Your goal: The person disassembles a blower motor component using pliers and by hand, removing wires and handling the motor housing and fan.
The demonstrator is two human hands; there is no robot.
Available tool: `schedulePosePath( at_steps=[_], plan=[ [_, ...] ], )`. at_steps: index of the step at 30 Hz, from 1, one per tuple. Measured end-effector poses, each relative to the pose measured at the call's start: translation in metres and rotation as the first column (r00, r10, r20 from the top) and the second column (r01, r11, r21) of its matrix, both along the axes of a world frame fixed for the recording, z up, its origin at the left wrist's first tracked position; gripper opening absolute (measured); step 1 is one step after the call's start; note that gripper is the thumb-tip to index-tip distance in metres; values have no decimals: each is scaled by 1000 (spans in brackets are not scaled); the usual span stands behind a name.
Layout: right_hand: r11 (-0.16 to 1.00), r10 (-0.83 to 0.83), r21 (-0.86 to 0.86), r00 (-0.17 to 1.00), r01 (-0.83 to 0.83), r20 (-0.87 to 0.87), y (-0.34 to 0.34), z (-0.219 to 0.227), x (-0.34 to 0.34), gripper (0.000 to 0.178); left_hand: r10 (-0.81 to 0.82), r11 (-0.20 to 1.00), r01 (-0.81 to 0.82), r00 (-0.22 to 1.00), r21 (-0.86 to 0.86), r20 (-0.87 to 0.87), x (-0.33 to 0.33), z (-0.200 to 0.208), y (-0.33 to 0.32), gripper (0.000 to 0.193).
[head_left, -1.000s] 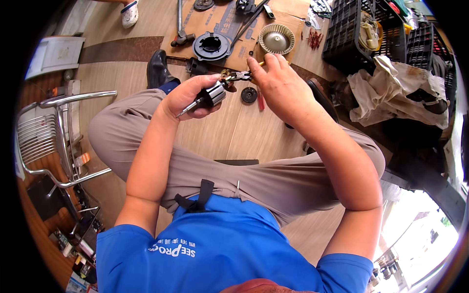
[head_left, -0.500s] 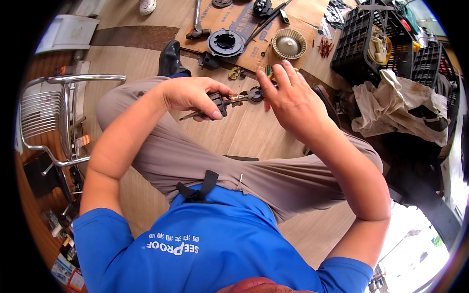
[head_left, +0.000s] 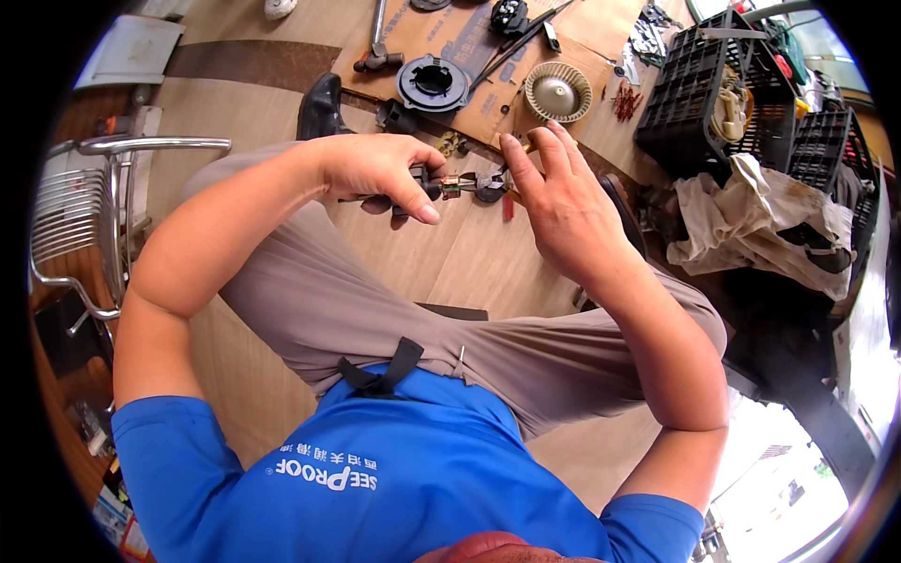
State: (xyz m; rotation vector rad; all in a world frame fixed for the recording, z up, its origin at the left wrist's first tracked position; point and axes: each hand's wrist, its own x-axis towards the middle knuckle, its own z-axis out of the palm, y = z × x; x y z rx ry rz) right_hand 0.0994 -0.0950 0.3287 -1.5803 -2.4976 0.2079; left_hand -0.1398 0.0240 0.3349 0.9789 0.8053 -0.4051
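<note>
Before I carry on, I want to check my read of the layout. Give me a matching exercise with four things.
1. copper-ended motor part
2. pliers
3. fan wheel
4. beige cloth

A. lying on the cardboard
B. crumpled beside a black crate
C. in the left hand
D. in the right hand

Pairs: 1-C, 2-D, 3-A, 4-B

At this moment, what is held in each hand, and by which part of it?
The left hand holds a motor rotor by its dark body; the right hand holds pliers, apparently by the handles, mostly hidden.
</note>
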Motion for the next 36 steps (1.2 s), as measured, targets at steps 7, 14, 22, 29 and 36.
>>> schedulePosePath(
  at_steps=[7,14,22,29,36],
  plan=[
    [996,25,-91,1000,-26,-9,4,-11,0,51,-162,986,163,986,41,-33,0,-7,3,47],
    [985,36,-165,998,-44,-47,1,-17,-6,54,-201,956,220,973,193,-117,-7,-12,0,58],
    [965,36,-258,996,-57,-86,-3,-22,-8,54,-317,899,350,935,264,-160,-3,-5,-2,64],
    [960,41,-270,992,-73,-120,-9,-25,-10,54,-331,828,348,936,441,-116,-4,-23,-7,63],
    [964,38,-260,997,-53,-63,-11,-26,-14,54,-372,683,400,911,611,-179,2,-13,-15,56]
  ],
)
